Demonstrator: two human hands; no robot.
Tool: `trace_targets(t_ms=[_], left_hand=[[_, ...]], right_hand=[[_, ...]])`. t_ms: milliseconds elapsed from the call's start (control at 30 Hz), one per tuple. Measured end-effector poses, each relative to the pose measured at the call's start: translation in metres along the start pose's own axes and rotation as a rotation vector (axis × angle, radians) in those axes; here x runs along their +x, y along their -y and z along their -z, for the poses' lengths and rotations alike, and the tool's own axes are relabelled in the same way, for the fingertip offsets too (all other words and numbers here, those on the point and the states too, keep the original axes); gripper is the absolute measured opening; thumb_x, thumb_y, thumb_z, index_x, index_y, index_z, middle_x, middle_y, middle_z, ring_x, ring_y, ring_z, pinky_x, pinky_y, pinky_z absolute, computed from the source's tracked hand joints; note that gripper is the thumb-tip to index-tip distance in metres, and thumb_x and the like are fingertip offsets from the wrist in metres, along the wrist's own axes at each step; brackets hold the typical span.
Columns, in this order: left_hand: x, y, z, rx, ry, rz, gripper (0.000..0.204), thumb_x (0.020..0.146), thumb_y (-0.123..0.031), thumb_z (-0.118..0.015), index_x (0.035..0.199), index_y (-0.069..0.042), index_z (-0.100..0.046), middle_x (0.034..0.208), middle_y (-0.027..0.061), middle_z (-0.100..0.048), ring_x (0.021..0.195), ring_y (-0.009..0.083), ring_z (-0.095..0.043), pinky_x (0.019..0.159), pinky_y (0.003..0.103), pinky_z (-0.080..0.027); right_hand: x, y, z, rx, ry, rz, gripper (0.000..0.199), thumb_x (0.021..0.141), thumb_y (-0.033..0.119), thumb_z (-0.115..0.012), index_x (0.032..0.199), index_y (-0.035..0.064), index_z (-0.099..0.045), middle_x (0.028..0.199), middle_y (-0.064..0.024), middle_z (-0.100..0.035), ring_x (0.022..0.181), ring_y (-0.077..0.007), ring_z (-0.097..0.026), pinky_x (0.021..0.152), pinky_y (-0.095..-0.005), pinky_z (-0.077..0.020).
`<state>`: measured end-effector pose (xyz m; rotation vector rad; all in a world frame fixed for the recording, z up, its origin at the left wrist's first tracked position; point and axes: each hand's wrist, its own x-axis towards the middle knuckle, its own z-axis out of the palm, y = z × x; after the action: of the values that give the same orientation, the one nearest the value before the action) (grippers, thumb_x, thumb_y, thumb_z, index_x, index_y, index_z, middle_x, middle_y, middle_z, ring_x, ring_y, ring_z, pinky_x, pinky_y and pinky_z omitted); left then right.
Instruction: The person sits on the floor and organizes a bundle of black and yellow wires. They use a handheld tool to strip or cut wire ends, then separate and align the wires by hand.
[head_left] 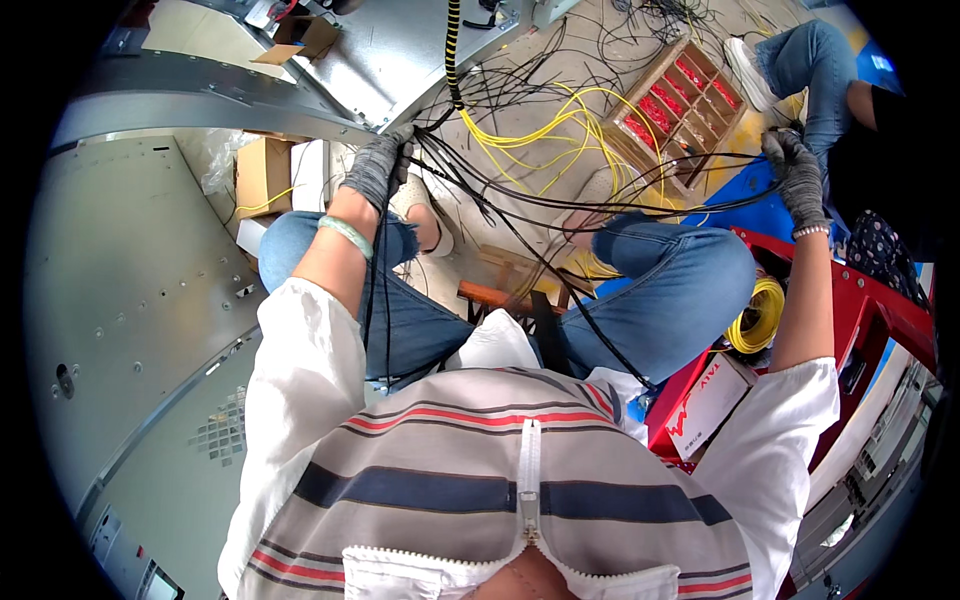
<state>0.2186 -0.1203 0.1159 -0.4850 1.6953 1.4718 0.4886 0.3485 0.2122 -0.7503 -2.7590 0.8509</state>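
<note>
Black wires (pixel 560 203) stretch in a loose bundle between my two gloved hands, above my knees. My left hand (pixel 381 168), in a grey glove, is closed round the bundle beside the metal cabinet's edge. Far out to the right, my right hand (pixel 795 172) grips the other stretch of wires, its fingers curled. Some black strands hang from my left hand over my lap. Just beyond my left hand, a yellow-and-black wrapped cable (pixel 453 55) comes down and fans out into yellow wires (pixel 545 133) and black ones.
A wooden box (pixel 690 145) with red small parts in its compartments lies on the floor ahead. Metal cabinet panels (pixel 140 270) stand at my left. At my right are a red cart (pixel 880 300) and a yellow wire coil (pixel 755 315). Another person's leg (pixel 820 80) is at far right.
</note>
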Motion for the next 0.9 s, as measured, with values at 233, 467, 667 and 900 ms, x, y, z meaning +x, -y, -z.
trace_targets(t_ms=[233, 467, 667, 900], left_hand=[[-0.006, -0.003, -0.01, 0.014, 0.033, 0.011, 0.017, 0.083, -0.024, -0.056, 0.071, -0.013, -0.051, 0.054, -0.0051, -0.046, 0.04, 0.0053, -0.034, 0.034, 0.018, -0.027], [-0.007, 0.003, -0.009, 0.032, 0.023, 0.034, 0.016, 0.082, -0.027, -0.058, 0.075, -0.013, -0.056, 0.054, -0.006, -0.045, 0.041, 0.0045, -0.036, 0.035, 0.017, -0.028], [-0.008, -0.001, -0.018, 0.117, 0.006, 0.027, 0.02, 0.079, -0.028, -0.061, 0.07, -0.013, -0.053, 0.054, -0.0043, -0.047, 0.038, 0.0071, -0.036, 0.035, 0.019, -0.03], [-0.013, 0.0, -0.018, 0.074, 0.011, 0.026, 0.018, 0.08, -0.028, -0.06, 0.071, -0.012, -0.055, 0.055, -0.0038, -0.047, 0.042, 0.0068, -0.038, 0.037, 0.019, -0.03]], right_hand=[[-0.018, 0.03, -0.088, -0.412, 0.108, 0.078, 0.035, 0.077, 0.016, -0.058, 0.112, 0.0136, -0.051, 0.094, -0.0154, -0.06, 0.089, -0.0291, -0.058, 0.08, -0.032, -0.0438], [-0.065, 0.191, -0.165, 0.452, 0.807, 0.15, 0.024, 0.078, 0.015, -0.056, 0.099, 0.0037, -0.055, 0.086, -0.01, -0.061, 0.077, -0.0178, -0.057, 0.07, -0.0299, -0.0462], [-0.115, 0.197, -0.264, 0.089, 0.828, 0.005, 0.029, 0.074, 0.025, -0.054, 0.096, 0.006, -0.057, 0.09, -0.0154, -0.06, 0.084, -0.0309, -0.058, 0.075, -0.0371, -0.0451], [-0.093, 0.164, -0.309, 0.33, 0.33, -0.174, 0.022, 0.075, 0.019, -0.05, 0.09, 0.0037, -0.057, 0.09, -0.0151, -0.06, 0.086, -0.0292, -0.057, 0.077, -0.0354, -0.044]])
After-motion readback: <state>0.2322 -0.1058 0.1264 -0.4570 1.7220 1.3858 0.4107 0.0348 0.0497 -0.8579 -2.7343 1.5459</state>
